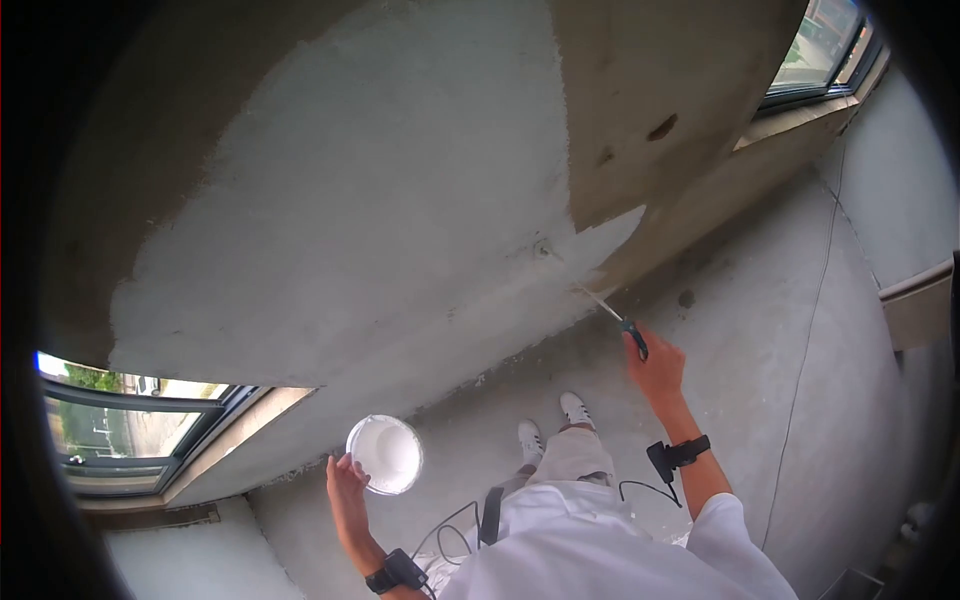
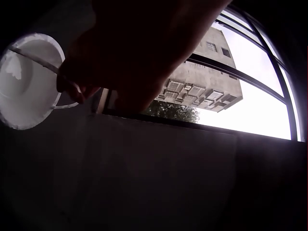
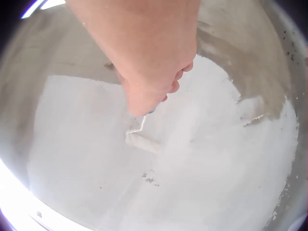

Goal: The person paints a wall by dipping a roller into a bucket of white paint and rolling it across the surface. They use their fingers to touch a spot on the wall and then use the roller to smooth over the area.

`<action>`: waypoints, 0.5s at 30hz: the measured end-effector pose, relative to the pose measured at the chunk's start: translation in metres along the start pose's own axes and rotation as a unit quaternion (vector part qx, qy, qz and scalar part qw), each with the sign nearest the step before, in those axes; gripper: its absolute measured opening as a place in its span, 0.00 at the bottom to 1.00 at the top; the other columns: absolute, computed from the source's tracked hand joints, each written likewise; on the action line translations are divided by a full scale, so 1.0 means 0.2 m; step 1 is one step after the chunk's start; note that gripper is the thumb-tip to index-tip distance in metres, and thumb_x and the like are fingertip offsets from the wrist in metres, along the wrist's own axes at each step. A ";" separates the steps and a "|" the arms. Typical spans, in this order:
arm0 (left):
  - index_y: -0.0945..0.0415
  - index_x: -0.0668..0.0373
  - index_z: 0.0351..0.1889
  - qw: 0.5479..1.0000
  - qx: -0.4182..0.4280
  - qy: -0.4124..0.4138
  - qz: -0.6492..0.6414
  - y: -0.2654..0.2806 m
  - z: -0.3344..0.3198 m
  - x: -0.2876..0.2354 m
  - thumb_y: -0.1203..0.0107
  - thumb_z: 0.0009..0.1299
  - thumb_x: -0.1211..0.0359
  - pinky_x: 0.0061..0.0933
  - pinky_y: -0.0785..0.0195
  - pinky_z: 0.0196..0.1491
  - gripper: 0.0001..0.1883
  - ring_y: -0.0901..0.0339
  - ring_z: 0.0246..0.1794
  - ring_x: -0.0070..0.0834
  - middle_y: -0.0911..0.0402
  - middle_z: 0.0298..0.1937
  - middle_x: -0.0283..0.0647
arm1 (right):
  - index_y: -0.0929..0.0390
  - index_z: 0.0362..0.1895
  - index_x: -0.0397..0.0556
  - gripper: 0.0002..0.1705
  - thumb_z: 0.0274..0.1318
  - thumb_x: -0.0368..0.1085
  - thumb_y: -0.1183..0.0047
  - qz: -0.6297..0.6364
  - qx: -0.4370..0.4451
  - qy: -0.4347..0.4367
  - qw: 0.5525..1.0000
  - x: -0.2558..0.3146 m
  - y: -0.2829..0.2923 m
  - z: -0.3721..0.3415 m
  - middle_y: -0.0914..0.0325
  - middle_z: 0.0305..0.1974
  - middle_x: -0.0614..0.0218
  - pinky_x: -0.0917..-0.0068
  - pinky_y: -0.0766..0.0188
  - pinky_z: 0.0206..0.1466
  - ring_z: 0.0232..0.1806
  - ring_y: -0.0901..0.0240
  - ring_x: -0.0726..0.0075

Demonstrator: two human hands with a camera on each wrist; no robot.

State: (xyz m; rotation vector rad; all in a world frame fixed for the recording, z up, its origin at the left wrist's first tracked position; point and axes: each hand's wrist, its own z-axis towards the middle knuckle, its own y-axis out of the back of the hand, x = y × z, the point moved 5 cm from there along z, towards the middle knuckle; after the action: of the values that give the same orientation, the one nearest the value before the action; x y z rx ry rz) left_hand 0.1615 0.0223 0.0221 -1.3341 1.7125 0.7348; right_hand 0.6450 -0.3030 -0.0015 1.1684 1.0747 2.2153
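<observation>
My right hand (image 1: 657, 368) grips the handle of a small paint roller (image 1: 634, 338), its thin metal frame reaching toward the wall. In the right wrist view the white roller sleeve (image 3: 144, 143) lies over the freshly whitened area, below the curled fingers. At the lower left of the head view, my left hand (image 1: 347, 492) holds a white bucket (image 1: 405, 482) at its side, the open top facing up. White paint coats the bucket's inside. The left wrist view shows the fingers curled round the bucket's wire handle (image 2: 36, 59).
A large white painted patch (image 1: 400, 180) covers the middle of the grey-brown wall (image 1: 660, 60). Windows stand at the lower left (image 1: 130, 430) and upper right (image 1: 815, 50). A thin cable (image 1: 800, 370) runs along the concrete floor (image 1: 740, 330).
</observation>
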 end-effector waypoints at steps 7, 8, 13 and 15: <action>0.25 0.59 0.47 0.999 0.022 0.018 -0.021 -0.30 0.00 0.07 0.59 0.79 0.47 0.24 0.37 0.43 0.24 0.30 0.32 0.18 0.26 0.30 0.27 | 0.19 0.45 0.53 0.13 0.58 0.42 0.40 -0.032 0.051 0.016 0.998 -0.24 0.03 0.14 0.20 0.23 0.61 0.62 0.29 0.23 0.21 0.22 0.53; 0.25 0.59 0.47 0.999 0.011 0.019 -0.024 -0.33 0.00 0.08 0.59 0.79 0.47 0.24 0.37 0.43 0.24 0.30 0.32 0.18 0.26 0.30 0.27 | 0.19 0.45 0.53 0.12 0.58 0.42 0.40 -0.023 0.063 0.024 0.997 -0.21 0.00 0.14 0.20 0.23 0.62 0.62 0.29 0.23 0.21 0.22 0.54; 0.26 0.59 0.49 0.999 0.003 0.026 -0.041 -0.39 0.00 0.11 0.58 0.78 0.46 0.26 0.35 0.45 0.25 0.29 0.33 0.20 0.26 0.30 0.28 | 0.19 0.44 0.54 0.12 0.57 0.42 0.39 0.077 0.091 0.112 0.987 0.12 -0.28 0.02 0.20 0.23 0.65 0.65 0.31 0.21 0.20 0.23 0.57; 0.25 0.59 0.49 0.998 -0.012 0.030 -0.059 -0.36 -0.04 0.15 0.58 0.78 0.47 0.26 0.35 0.46 0.24 0.29 0.33 0.20 0.26 0.31 0.29 | 0.19 0.44 0.55 0.12 0.57 0.42 0.39 0.109 0.114 0.131 0.979 0.30 -0.38 -0.06 0.20 0.22 0.66 0.66 0.31 0.21 0.20 0.22 0.58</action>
State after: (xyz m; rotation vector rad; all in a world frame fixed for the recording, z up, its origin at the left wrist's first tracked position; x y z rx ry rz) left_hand 0.2258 -0.0189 0.0027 -1.4739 1.6595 0.6568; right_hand 0.6027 -0.2219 -0.0352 1.1544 1.3981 2.5234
